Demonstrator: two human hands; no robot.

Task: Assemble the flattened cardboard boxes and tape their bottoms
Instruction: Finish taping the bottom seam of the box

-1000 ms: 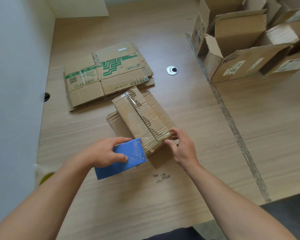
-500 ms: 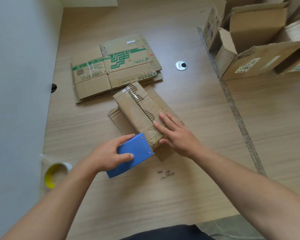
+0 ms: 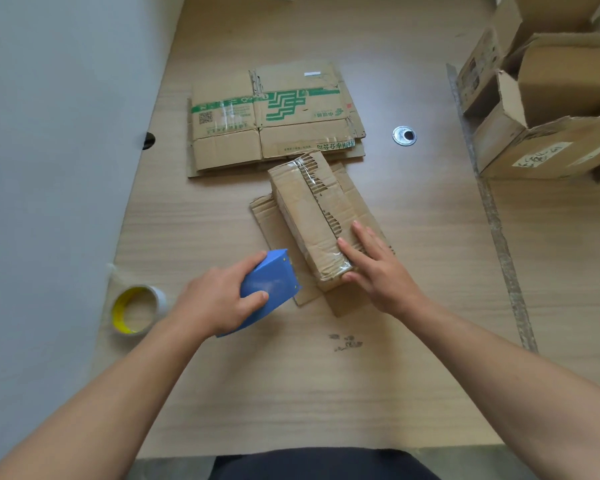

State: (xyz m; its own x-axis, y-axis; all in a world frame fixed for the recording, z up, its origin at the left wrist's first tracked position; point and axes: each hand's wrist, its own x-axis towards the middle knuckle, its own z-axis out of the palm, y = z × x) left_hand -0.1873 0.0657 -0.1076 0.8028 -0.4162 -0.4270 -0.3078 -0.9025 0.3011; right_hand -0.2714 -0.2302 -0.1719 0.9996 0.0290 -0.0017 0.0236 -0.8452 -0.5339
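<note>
The blue plastic tape dispenser (image 3: 269,289) has been pulled off the near end of the small brown cardboard box (image 3: 312,220) and is gripped in the left hand (image 3: 219,299), just beside it. The right hand (image 3: 378,268) is now laid flat on the taped seam, so the strip looks cut and this bottom is pretty much sealed. Beyond both hands, a flattened green-printed cardboard box (image 3: 274,116) is left waiting. A QR code can be seen on it, but the characters can't be read.

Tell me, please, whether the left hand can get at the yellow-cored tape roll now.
Probably: nothing lies between the left hand and the tape roll beside it, but that hand grips the blue dispenser.
</note>
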